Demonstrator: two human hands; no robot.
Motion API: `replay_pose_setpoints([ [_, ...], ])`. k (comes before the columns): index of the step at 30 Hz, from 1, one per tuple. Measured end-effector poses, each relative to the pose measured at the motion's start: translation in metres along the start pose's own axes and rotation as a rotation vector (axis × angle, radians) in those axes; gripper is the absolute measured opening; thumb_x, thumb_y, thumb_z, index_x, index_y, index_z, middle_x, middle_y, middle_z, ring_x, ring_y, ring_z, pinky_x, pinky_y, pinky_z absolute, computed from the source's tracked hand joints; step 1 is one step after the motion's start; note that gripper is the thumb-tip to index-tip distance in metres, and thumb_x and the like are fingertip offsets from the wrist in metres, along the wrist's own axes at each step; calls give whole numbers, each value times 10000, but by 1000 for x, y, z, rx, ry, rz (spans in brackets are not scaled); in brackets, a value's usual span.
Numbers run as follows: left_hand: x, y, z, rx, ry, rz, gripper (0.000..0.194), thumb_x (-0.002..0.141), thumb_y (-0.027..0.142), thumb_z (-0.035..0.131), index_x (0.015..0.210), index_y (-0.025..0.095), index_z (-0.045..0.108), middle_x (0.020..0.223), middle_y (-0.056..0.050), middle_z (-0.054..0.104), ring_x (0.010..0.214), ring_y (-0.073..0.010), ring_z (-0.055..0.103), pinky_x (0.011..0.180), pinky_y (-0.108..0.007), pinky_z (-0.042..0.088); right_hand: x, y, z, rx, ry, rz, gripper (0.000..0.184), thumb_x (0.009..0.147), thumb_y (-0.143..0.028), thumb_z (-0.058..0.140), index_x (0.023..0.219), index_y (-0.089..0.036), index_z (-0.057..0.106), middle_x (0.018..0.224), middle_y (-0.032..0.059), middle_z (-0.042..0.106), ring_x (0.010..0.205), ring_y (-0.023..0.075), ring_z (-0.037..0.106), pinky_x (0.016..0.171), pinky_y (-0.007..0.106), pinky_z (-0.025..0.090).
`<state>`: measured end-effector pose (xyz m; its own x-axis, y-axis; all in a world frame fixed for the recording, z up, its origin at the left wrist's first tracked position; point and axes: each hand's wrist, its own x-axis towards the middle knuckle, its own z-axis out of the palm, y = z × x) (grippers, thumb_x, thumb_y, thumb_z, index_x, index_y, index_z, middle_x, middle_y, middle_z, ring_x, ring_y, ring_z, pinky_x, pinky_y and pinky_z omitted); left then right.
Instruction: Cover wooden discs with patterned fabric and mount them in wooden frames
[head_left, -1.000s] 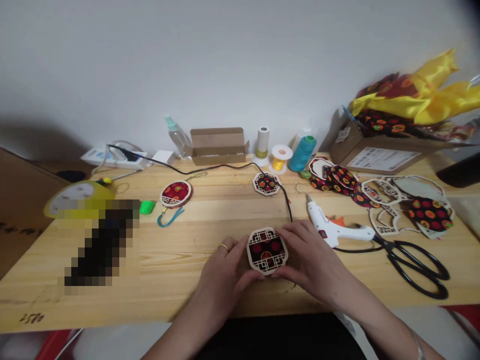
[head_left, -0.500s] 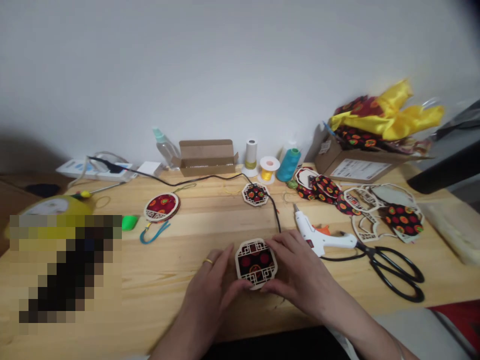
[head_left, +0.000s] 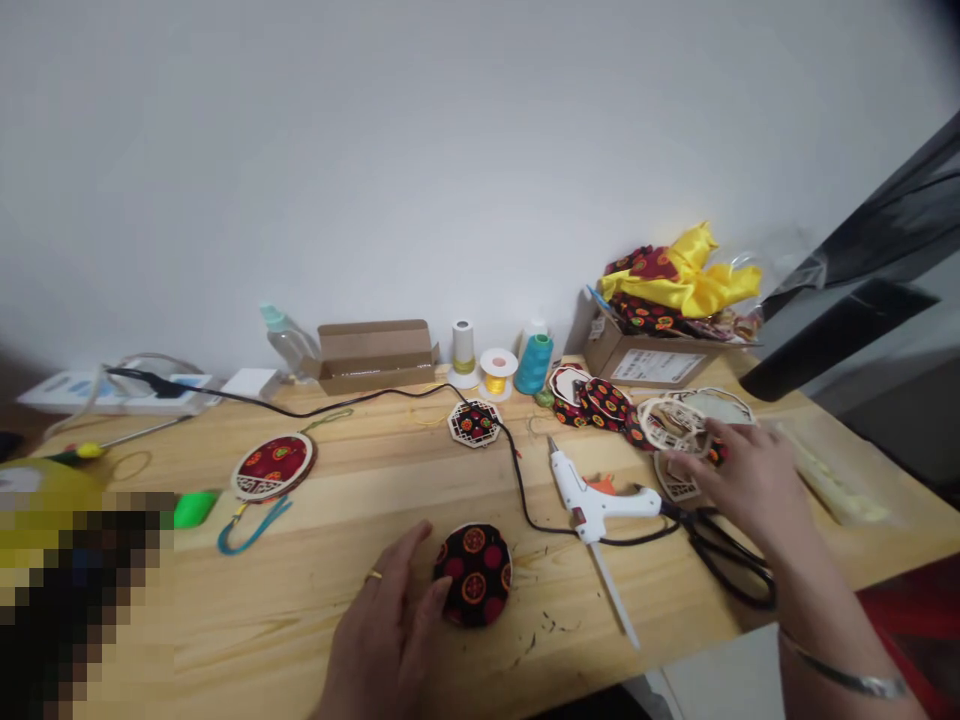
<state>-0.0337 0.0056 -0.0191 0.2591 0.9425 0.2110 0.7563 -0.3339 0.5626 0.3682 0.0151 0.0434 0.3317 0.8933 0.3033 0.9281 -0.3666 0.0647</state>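
Observation:
On the table before me lies a round padded disc [head_left: 475, 575] in black fabric with red and orange patterns. Beside its left edge rests my left hand [head_left: 386, 620], fingers stretched out and the thumb overlapping the rim. Over at the right, my right hand [head_left: 750, 485] reaches across a pile of pale wooden lattice frames [head_left: 664, 418], thumb and fingers apart. It partly hides the frames and fabric pieces under it, and I cannot tell whether the fingertips touch one. A white glue gun [head_left: 600, 500] with a glue stick below it lies between my hands.
Black-handled scissors [head_left: 731, 565] lie under my right forearm. A black cord [head_left: 517, 460] crosses the table. Farther back are an octagonal framed piece [head_left: 474, 423], a red round piece [head_left: 274, 466], thread spools [head_left: 497, 373] and a carton of fabric [head_left: 645, 358].
My right hand has left the lattice-framed piece and moved right to the frame pile. The disc between my hands now shows plain patterned fabric, without lattice on top. The view has turned right.

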Motion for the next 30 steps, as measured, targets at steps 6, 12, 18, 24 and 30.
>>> replay_pose_setpoints([
  [6, 1, 3, -2, 5, -3, -25, 421, 918, 381, 446, 1285, 174, 473, 1146, -108, 690, 942, -244, 699, 604, -310, 577, 15, 36, 0, -75, -82, 124, 650, 880, -597, 369, 970, -18, 650, 926, 299, 618, 944, 382, 556, 813, 459, 373],
  [12, 1, 3, -2, 12, -37, -68, 413, 918, 383, 437, 1284, 194, 466, 981, -80, 722, 844, -239, 709, 568, -313, 557, 8, 22, -3, -56, -132, 179, 501, 905, -434, 402, 1104, -28, 618, 1123, 289, 595, 1032, 382, 549, 758, 415, 396],
  [18, 0, 1, 0, -9, -30, -96, 413, 920, 403, 423, 1284, 212, 462, 935, -77, 720, 782, -235, 704, 574, -334, 553, -3, -17, -1, 55, -415, 56, 286, 831, -389, 507, 652, -232, 666, 666, 53, 681, 646, 208, 631, 512, 273, 352],
  [24, -4, 4, 9, -78, 38, -139, 397, 930, 399, 399, 1283, 231, 464, 1131, -95, 692, 877, -238, 698, 728, -386, 564, 9, -26, 5, -25, -422, 66, 297, 851, -263, 437, 703, -188, 684, 780, 133, 707, 771, 259, 665, 564, 296, 371],
  [30, -2, -4, 8, -85, 53, -95, 385, 903, 403, 451, 1250, 244, 509, 1140, -70, 706, 932, -247, 705, 713, -357, 589, 33, -28, 5, -37, -329, 64, 340, 891, -312, 406, 861, -147, 701, 889, 167, 703, 809, 284, 668, 616, 327, 418],
])
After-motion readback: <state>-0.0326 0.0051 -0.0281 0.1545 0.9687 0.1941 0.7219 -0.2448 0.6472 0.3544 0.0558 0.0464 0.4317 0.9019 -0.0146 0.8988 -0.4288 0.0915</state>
